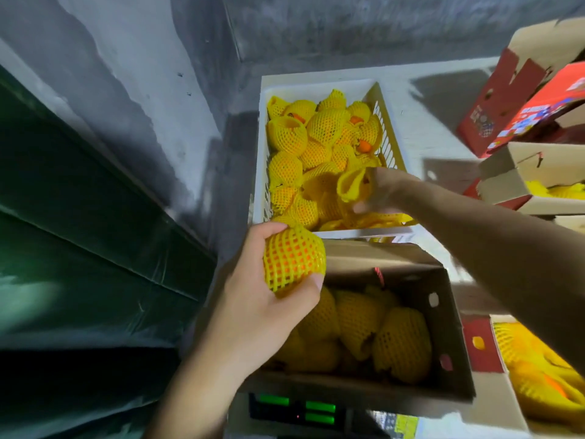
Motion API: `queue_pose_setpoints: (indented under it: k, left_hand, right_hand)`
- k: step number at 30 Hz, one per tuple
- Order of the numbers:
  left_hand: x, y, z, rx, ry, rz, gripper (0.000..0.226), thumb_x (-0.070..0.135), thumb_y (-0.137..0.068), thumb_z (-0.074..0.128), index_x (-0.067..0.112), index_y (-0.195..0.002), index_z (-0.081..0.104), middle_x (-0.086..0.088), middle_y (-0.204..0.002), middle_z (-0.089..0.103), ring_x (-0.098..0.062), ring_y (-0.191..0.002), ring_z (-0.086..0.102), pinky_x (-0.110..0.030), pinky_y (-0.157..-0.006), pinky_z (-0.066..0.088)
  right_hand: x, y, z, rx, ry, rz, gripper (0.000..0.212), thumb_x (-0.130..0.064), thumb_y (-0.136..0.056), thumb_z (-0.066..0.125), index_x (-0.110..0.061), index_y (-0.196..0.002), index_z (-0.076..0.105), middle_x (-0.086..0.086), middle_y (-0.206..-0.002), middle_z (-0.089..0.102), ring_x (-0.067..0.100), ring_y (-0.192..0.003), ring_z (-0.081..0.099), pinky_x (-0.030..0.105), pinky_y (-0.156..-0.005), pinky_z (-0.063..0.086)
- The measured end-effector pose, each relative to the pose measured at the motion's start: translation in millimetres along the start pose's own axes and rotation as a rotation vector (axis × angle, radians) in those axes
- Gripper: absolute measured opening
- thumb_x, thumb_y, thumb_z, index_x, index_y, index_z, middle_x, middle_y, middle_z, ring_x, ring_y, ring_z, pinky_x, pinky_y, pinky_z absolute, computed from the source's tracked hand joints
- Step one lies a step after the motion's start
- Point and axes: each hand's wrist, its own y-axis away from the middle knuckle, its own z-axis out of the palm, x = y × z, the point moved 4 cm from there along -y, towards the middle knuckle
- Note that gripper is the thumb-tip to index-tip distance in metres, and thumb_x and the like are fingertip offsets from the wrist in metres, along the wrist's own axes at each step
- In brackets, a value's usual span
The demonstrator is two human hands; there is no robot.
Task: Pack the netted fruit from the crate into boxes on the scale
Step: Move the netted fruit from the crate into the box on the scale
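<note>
Netted fruit (294, 258) sits mid-frame in my left hand (269, 308), fingers and thumb curled round it, over the box (443, 327) on the scale (297, 410). My right hand (380, 191) reaches into the white crate (262, 172) at upper centre, apparently pinching a yellow net sleeve (351, 183); blur hides the fingertips.

The open top of the box (443, 315) on the scale (294, 410) is being partly covered at its near-left corner by the left hand (266, 308), while its middle and right side are being left free above the netted fruit (402, 343) already inside. The near-right corner of the crate (262, 147) is being crossed by the right hand (376, 191) and forearm, and its far half is being left unobstructed. Passage to the right is being narrowed by the stacked cartons (519, 172) standing just beside the crate and box.
</note>
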Motion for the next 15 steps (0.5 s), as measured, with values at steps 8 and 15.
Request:
queue_pose_setpoints:
  k: [8,15]
  left_hand:
    - [15,17,15,-0.068,-0.211,0.113,0.068,0.062,-0.094,0.062,0.056,-0.152,0.026,0.027,-0.148,0.03,0.005,-0.128,0.036,-0.029,-0.099,0.039]
    - [28,30,6,-0.186,0.48,0.212,0.067,0.044,-0.101,0.057,0.042,-0.162,0.03,0.029,-0.149,0.054,0.008,-0.135,0.052,-0.025,-0.111,0.047]
  right_hand:
    - [-20,112,-63,0.251,-0.587,-0.283,0.036,-0.04,-0.081,0.084,-0.02,-0.11,0.074,-0.002,-0.103,0.077,0.017,-0.097,0.072,0.042,-0.094,0.058]
    - [-75,219,-31,-0.303,-1.121,-0.471,0.032,-0.039,-0.095,0.065,-0.024,-0.121,0.074,0.003,-0.127,0.074,0.022,-0.118,0.07,0.028,-0.089,0.059]
